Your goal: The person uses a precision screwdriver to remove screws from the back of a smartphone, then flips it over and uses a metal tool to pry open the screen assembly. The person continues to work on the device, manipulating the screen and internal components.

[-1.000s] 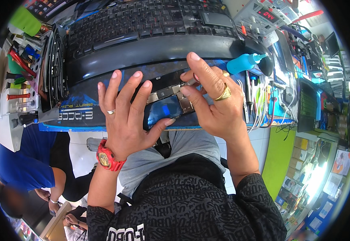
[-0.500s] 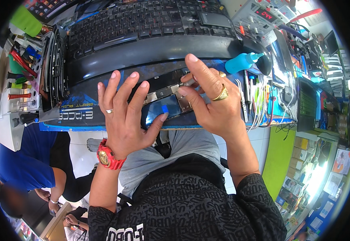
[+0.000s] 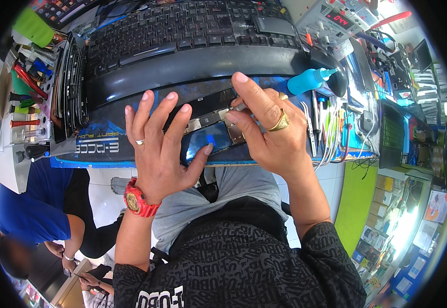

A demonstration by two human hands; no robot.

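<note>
At the upper middle of the frame, much of the blue-edged bench (image 3: pixel 95 164) is being taken up by a wide black plastic keyboard (image 3: pixel 177 38), with a turquoise plastic squeeze bottle (image 3: pixel 303 82) being kept just below its right end. At the centre, an opened black phone with silver metal plates and a shiny dark-blue panel (image 3: pixel 217 132) is being worked on, lying slantwise. Its left end is being partly covered by the left hand (image 3: pixel 163 149), whose fingers are being held spread, the thumb tip being set by a small bright-blue tab (image 3: pixel 211 139). By the right hand (image 3: pixel 277 134), a small silvery tool (image 3: pixel 240 107), mostly hidden, is being pinched between thumb and bent fingers, the index being held out. Compared with a second ago, the left thumb is being placed further left, nearer the tab; apparently the phone is being steadied differently while its right end is being worked.
</note>
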